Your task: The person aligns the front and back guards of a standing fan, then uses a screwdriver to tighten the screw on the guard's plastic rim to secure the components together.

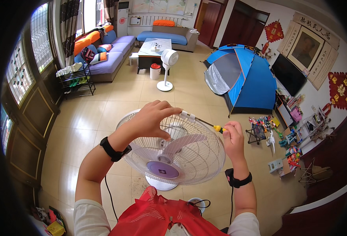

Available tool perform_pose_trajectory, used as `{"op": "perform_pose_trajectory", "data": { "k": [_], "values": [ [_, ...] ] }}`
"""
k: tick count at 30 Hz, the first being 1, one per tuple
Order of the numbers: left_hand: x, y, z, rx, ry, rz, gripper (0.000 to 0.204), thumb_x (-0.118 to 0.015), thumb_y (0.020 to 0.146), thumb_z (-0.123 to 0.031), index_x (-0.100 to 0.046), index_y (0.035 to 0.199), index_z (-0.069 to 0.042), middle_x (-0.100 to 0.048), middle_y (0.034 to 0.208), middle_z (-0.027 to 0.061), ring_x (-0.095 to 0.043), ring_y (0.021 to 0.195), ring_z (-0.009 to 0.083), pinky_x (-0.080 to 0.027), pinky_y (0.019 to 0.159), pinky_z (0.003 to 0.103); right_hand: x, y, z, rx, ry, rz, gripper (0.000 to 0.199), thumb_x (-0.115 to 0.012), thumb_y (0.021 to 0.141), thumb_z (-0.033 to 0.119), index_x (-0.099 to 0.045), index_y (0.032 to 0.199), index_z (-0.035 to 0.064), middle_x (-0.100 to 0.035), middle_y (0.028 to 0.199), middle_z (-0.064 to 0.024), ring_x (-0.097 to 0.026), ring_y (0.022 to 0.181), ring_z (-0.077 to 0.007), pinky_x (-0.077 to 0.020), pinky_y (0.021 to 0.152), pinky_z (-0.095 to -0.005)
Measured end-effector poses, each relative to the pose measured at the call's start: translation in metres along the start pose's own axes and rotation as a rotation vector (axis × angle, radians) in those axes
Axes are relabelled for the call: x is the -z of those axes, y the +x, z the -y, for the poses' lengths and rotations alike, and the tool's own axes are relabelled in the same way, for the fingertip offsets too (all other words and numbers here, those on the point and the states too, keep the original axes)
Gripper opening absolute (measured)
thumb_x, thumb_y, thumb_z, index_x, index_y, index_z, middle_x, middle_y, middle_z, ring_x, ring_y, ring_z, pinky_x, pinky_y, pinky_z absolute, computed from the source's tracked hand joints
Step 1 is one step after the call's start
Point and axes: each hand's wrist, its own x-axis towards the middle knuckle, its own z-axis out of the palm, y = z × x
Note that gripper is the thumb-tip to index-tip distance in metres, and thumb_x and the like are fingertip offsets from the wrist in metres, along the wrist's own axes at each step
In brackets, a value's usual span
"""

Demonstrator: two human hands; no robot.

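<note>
A white electric fan (194,173) with a round wire guard and a purple centre cap stands in front of me, its head tilted up. My left hand (150,118) grips the top of the fan guard, thumb over the front and index finger beside a white clip (187,115) on the rim. In my closed right hand (234,141) is a screwdriver (219,128) with a yellow handle. Its metal shaft runs left along the rim, and the tip meets the white clip. Exact contact there is too small to make out.
A blue tent (252,84) stands at the far right, with toys (264,125) and a folding stool (256,133) nearer. Ahead are a second white fan (165,84), a red-lidded bin (155,72) and a table (163,44). A shoe rack (77,80) and sofa line the left.
</note>
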Motion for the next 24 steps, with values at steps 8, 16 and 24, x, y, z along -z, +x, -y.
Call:
{"op": "perform_pose_trajectory", "data": {
  "k": [8,16,24],
  "values": [
    [0.001,0.0,0.001,0.003,0.006,0.003,0.088,-0.088,0.047,-0.02,-0.054,0.128,-0.015,-0.058,0.112,0.0076,-0.052,0.108,0.029,-0.041,0.093,0.04,-0.002,0.001,0.004,-0.045,0.026,-0.018,0.026,-0.066,0.078,0.008,-0.053,0.099,0.0,-0.05,0.098,-0.0139,-0.053,0.091,-0.0291,-0.0445,0.079,-0.0348],
    [0.001,-0.001,0.0,-0.003,0.01,0.005,0.088,-0.088,0.048,-0.02,-0.054,0.128,-0.015,-0.058,0.112,0.0076,-0.052,0.108,0.0291,-0.041,0.093,0.04,-0.005,0.002,0.014,0.003,0.018,-0.116,0.017,-0.063,0.083,0.009,-0.056,0.095,-0.0013,-0.05,0.099,-0.0143,-0.054,0.087,-0.0282,-0.0464,0.075,-0.0328],
    [0.001,0.0,0.0,0.021,0.005,0.011,0.085,-0.088,0.049,-0.017,-0.054,0.127,-0.015,-0.057,0.11,0.0074,-0.052,0.106,0.0287,-0.041,0.092,0.039,-0.005,0.004,0.018,0.009,0.009,-0.05,0.018,-0.062,0.08,0.005,-0.056,0.095,-0.0011,-0.048,0.102,-0.0159,-0.052,0.089,-0.029,-0.0461,0.074,-0.0346]
  ]
}}
